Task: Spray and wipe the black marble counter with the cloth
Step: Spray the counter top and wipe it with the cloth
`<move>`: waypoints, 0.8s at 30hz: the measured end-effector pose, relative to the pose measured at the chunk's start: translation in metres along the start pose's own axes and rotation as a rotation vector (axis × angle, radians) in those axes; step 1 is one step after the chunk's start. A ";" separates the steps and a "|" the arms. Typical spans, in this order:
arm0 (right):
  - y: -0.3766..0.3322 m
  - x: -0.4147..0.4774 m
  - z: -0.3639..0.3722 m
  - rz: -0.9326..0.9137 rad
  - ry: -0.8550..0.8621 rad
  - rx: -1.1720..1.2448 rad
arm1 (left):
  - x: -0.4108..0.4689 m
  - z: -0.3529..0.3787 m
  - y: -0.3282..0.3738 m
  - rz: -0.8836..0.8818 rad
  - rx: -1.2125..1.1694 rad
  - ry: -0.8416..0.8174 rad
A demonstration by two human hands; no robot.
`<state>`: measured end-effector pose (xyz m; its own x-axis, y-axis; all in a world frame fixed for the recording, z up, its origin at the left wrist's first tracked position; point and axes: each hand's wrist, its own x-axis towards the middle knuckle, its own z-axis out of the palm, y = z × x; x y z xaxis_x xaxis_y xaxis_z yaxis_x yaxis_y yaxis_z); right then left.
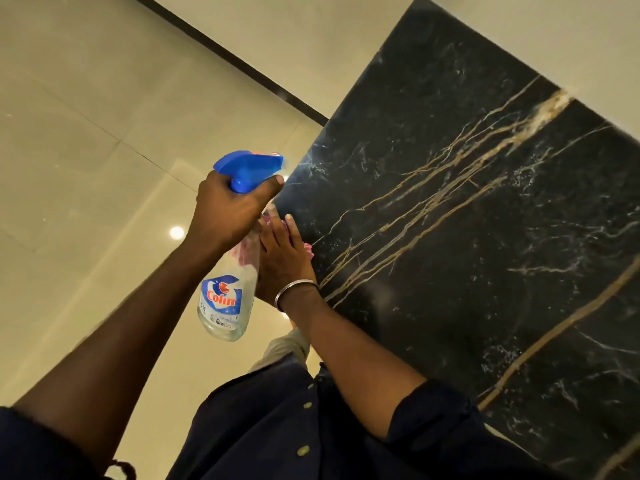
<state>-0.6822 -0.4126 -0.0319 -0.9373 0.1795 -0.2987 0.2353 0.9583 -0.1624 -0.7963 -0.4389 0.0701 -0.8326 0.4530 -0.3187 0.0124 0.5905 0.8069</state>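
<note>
The black marble counter [467, 220] with gold and white veins fills the right half of the view. My left hand [228, 213] grips the neck of a clear spray bottle [225, 299] with a blue trigger head, and the nozzle points toward the counter's near left corner. Just below it, my right hand [284, 261], wearing a metal bangle, lies with straight fingers on a pink cloth [307, 249] at the counter's left edge. Most of the cloth is hidden beneath that hand and behind the bottle.
A glossy cream tiled floor [86, 150] spreads to the left, with a lamp's reflection [177, 232] on it. A dark skirting strip [225, 53] runs along a pale wall at the top. My dark shirt [277, 427] fills the bottom middle.
</note>
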 end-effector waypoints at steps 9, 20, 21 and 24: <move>0.048 0.029 -0.018 -0.002 0.082 0.028 | 0.037 0.029 0.029 -0.038 -0.022 -0.014; 0.232 0.130 -0.074 0.178 0.144 -0.018 | 0.083 0.095 0.086 -0.085 -0.029 -0.032; 0.248 0.137 -0.079 0.198 0.153 -0.020 | 0.088 0.101 0.092 -0.083 -0.026 -0.036; 0.297 0.159 -0.093 0.254 0.172 -0.017 | 0.100 0.115 0.108 -0.083 -0.047 -0.054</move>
<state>-0.7849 -0.0794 -0.0404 -0.8791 0.4476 -0.1638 0.4648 0.8812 -0.0863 -0.8150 -0.2530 0.0683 -0.7988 0.4397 -0.4106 -0.0822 0.5963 0.7985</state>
